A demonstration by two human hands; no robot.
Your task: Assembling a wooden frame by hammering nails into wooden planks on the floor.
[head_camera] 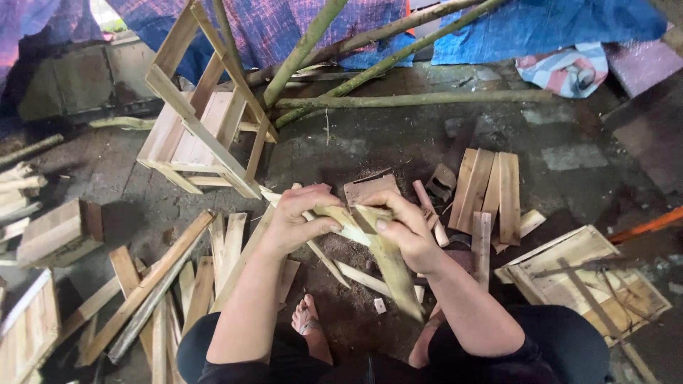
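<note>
Hands meet at the centre of the frame over a dark, wet floor (398, 142). Left hand (299, 217) is closed around one end of a pale split wood strip (348, 224), thumb lying along its top. Right hand (405, 227) is curled over a second, broader pointed wood piece (391, 274), thumb pressed on its upper face; this piece slants down toward the lower centre of the frame. The two pieces touch where the hands come together.

Below the hands one bare foot in a sandal (307, 320) rests on the floor. Right of the hands, in the middle right of the frame, four short planks (491, 188) lie side by side, with a fifth short one just below them. A flat slatted panel (587, 277) lies at the lower right. In the upper left an unfinished wooden frame (206, 128) stands tilted. Loose slats (163, 284) are scattered across the lower left; how many I cannot tell. Four green bamboo poles (398, 99) cross the top of the frame, in front of blue tarpaulin (541, 25).
</note>
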